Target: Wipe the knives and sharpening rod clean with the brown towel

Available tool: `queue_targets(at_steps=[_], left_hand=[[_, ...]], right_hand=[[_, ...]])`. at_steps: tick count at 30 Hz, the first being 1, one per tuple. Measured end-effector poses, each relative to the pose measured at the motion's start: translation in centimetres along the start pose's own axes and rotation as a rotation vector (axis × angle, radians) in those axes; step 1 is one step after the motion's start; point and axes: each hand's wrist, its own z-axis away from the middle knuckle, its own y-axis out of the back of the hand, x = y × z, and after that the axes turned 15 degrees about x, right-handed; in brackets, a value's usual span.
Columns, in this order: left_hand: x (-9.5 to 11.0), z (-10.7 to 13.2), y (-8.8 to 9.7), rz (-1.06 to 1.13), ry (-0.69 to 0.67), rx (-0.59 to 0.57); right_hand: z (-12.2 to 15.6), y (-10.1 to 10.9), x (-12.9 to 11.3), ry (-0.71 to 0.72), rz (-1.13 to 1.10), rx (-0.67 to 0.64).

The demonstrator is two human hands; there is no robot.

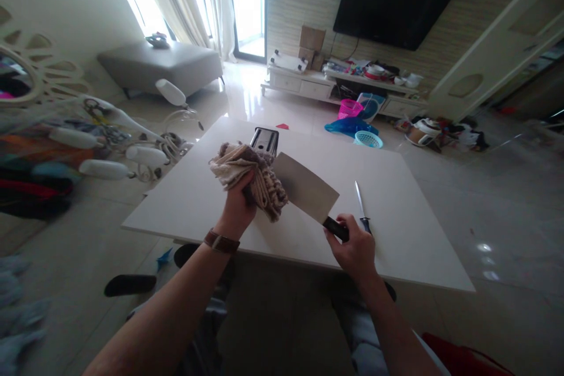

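Note:
My left hand [240,202] grips a bunched, folded beige-brown cloth [253,173] above the white table. In my right hand [356,247] is the black handle of a cleaver [308,185], its broad grey blade pointing up and left toward the cloth. The cloth's right side is close to the blade's far end; whether they touch I cannot tell. A sharpening steel or thin knife [361,205] with a dark handle lies on the table just beyond my right hand. Behind the cloth stands a black and silver device [265,140], partly hidden.
The white table [409,235] spans the space before me. Past its far edge are a blue bag [348,126], a light-blue basket [368,139] and a pink basket [350,108] on the floor. A white lamp with several shades [147,155] stands close to the table's left side.

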Motion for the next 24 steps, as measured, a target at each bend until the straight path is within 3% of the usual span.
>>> queue_targets(at_steps=[8, 13, 19, 24], left_hand=[[0.8, 0.0, 0.8, -0.018, 0.067, -0.118], [0.1, 0.6, 0.8, -0.031, 0.162, -0.18], [-1.5, 1.9, 0.4, -0.035, 0.38, -0.263], [-2.9, 2.7, 0.4, -0.066, 0.457, -0.245]], right_hand=[[-0.6, 0.7, -0.5, -0.446, -0.629, 0.082], [-1.1, 1.1, -0.8, -0.702, -1.073, -0.078], [-0.9, 1.5, -1.2, -0.858, -1.329, -0.262], [-0.5, 0.8, -1.1, -0.92, -1.336, -0.337]])
